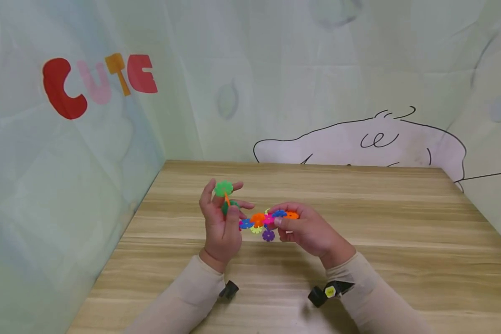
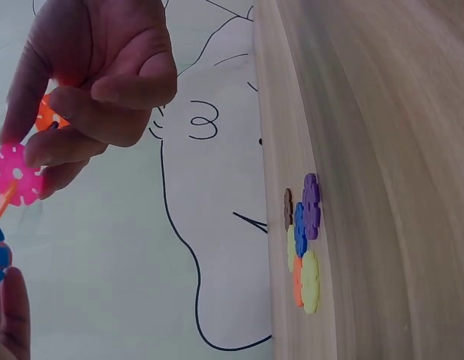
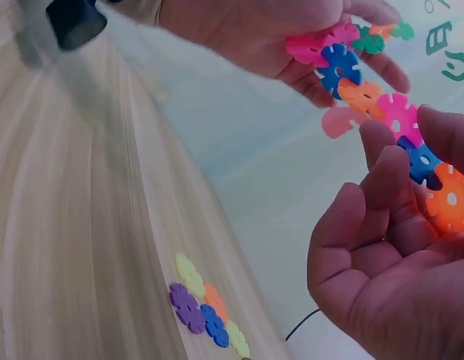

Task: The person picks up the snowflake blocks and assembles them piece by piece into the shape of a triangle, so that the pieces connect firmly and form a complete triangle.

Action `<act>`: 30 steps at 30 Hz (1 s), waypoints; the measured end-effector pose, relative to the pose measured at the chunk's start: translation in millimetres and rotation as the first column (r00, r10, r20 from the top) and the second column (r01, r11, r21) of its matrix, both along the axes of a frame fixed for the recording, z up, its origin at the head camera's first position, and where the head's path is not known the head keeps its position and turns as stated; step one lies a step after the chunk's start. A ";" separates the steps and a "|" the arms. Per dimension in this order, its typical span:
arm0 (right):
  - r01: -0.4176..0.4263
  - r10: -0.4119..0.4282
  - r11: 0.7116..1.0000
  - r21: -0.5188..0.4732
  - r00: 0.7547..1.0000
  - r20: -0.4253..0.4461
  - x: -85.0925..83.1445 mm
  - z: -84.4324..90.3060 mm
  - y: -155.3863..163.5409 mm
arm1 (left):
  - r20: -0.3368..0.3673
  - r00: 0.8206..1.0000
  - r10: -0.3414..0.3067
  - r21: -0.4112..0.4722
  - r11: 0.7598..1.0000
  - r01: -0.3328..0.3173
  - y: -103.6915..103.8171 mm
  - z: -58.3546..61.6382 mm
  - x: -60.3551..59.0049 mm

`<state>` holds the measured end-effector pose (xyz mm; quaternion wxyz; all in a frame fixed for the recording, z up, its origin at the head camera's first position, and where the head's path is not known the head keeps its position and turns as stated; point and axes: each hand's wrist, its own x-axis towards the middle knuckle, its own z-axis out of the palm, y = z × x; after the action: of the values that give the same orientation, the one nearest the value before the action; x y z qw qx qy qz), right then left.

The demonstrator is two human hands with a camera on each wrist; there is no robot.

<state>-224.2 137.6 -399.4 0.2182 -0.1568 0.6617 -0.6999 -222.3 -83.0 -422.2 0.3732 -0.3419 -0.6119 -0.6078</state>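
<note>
Both hands hold one chain of coloured snowflake discs (image 1: pixel 279 213) above a wooden table (image 1: pixel 380 222). My left hand (image 1: pixel 227 208) grips the chain's left end, where green discs (image 1: pixel 223 188) stick up between its fingers. My right hand (image 1: pixel 285 223) pinches the other end by the pink, blue and orange discs (image 3: pixel 412 142). In the left wrist view the right hand's fingers (image 2: pixel 104 82) pinch a pink disc (image 2: pixel 16 174). A smaller flat cluster of purple, blue, yellow and orange discs (image 3: pixel 206 309) lies on the table under the chain.
The table stands in a corner of pale printed walls, with "CUTE" lettering (image 1: pixel 100 81) on the left and a line drawing (image 1: pixel 359 144) at the back. Black wrist cameras (image 1: pixel 327 291) sit on both beige sleeves. The loose cluster (image 2: pixel 303 240) lies near the hands.
</note>
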 end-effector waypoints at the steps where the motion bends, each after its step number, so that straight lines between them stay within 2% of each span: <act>1: -0.011 0.011 1.000 -0.006 1.000 0.009 -0.2 -0.2 0.3 | 0.010 1.000 -0.007 0.001 1.000 0.007 -0.1 0.4 0.0; 4: -0.046 0.046 0.999 0.024 0.999 -0.007 -1.8 -1.3 2.5 | 0.067 0.998 -0.020 -0.004 1.000 0.020 -1.1 2.0 1.2; 6: -0.065 0.068 0.996 0.064 0.997 -0.040 -4.5 -3.2 5.2 | 0.137 0.990 -0.032 -0.008 0.999 0.034 -1.7 3.7 2.7; 9: -0.054 0.071 0.986 0.157 0.992 -0.108 -10.4 -9.0 9.7 | 0.259 0.964 -0.051 -0.018 0.998 0.058 -2.7 5.8 5.5; 12: 0.004 0.031 0.964 0.265 0.992 -0.126 -17.1 -17.6 14.0 | 0.354 0.930 -0.100 -0.013 0.994 0.112 -2.8 8.0 8.1; 14: 0.021 0.020 0.936 0.351 0.993 -0.113 -21.2 -23.7 16.0 | 0.391 0.911 -0.133 -0.018 0.988 0.152 -2.7 9.0 9.3; 16: 0.000 0.044 0.896 0.444 0.995 -0.090 -23.8 -28.7 16.6 | 0.411 0.895 -0.171 -0.017 0.980 0.196 -2.1 9.9 10.3; 18: -0.053 0.118 0.843 0.535 0.989 -0.088 -24.7 -32.3 16.0 | 0.428 0.880 -0.208 -0.013 0.972 0.236 -1.5 10.3 11.0; 21: -0.123 0.261 0.758 0.641 0.957 -0.125 -23.4 -35.0 13.8 | 0.441 0.863 -0.247 -0.003 0.961 0.277 -0.5 10.9 12.0; 24: -0.142 0.338 0.711 0.689 0.928 -0.158 -20.8 -35.1 11.4 | 0.435 0.861 -0.263 0.002 0.957 0.291 0.6 11.1 12.9; 26: -0.129 0.336 0.694 0.708 0.928 -0.160 -19.6 -34.7 10.2 | 0.427 0.866 -0.261 0.000 0.957 0.289 1.6 11.1 13.1; 30: -0.027 0.276 0.653 0.757 0.939 -0.204 -18.6 -33.9 8.6 | 0.415 0.874 -0.254 0.002 0.960 0.279 3.1 9.5 12.9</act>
<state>-242.8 146.2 -433.3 0.2179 -0.2141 0.8986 -0.3149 -209.4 -79.9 -412.7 0.1389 -0.2980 -0.6408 -0.6937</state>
